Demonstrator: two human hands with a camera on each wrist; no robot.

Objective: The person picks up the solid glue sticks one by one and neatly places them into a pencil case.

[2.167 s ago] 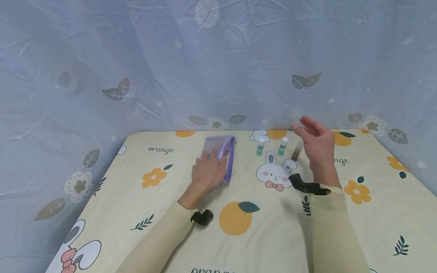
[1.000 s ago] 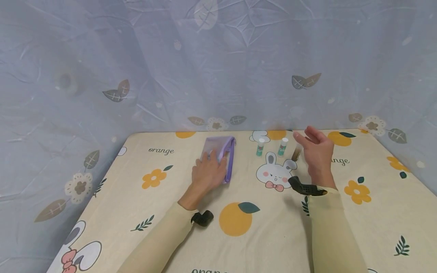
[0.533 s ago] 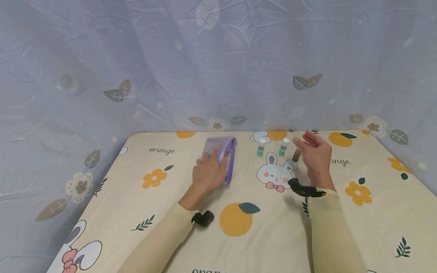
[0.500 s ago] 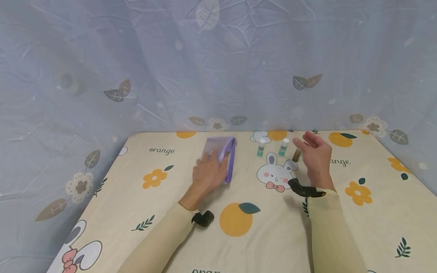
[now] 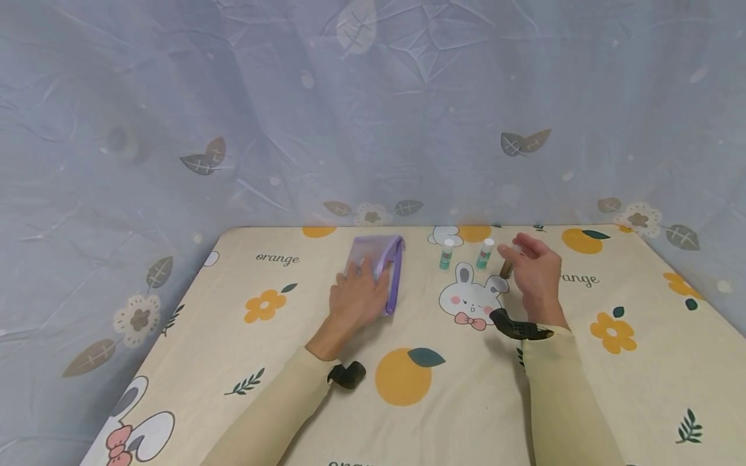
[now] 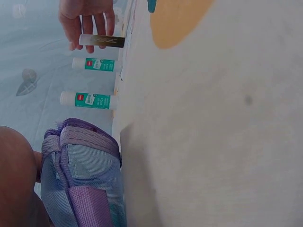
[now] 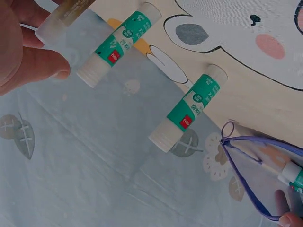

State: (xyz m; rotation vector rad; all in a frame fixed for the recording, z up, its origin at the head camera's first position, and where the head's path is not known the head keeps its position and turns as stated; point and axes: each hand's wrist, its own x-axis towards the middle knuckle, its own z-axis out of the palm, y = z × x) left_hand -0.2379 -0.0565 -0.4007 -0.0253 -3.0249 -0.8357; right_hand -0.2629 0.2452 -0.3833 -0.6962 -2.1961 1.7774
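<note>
My left hand (image 5: pixel 358 294) holds the purple mesh zip pouch (image 5: pixel 375 246) by its side, fingers spread over it and a fingertip at the edge of its parted mouth. In the right wrist view, a green-and-white glue stick (image 7: pixel 296 175) shows inside the pouch. Two glue sticks stand upright to its right, a nearer one (image 6: pixel 90 99) and a farther one (image 6: pixel 97 64). My right hand (image 5: pixel 537 265) reaches around a dark brown tube (image 6: pixel 106 41) with a pale cap; thumb and fingers stand apart on either side of it, thumb not closed on it.
A cream cloth (image 5: pixel 478 401) printed with oranges, flowers and rabbits covers the table. Behind it hangs a grey-blue leaf-print curtain (image 5: pixel 373 129), close to the table's back edge. A black wrist camera (image 5: pixel 346 374) sits on the left sleeve.
My right hand has come down and slightly left, closer around the brown tube. The left hand, the pouch and the two glue sticks stay where they were.
</note>
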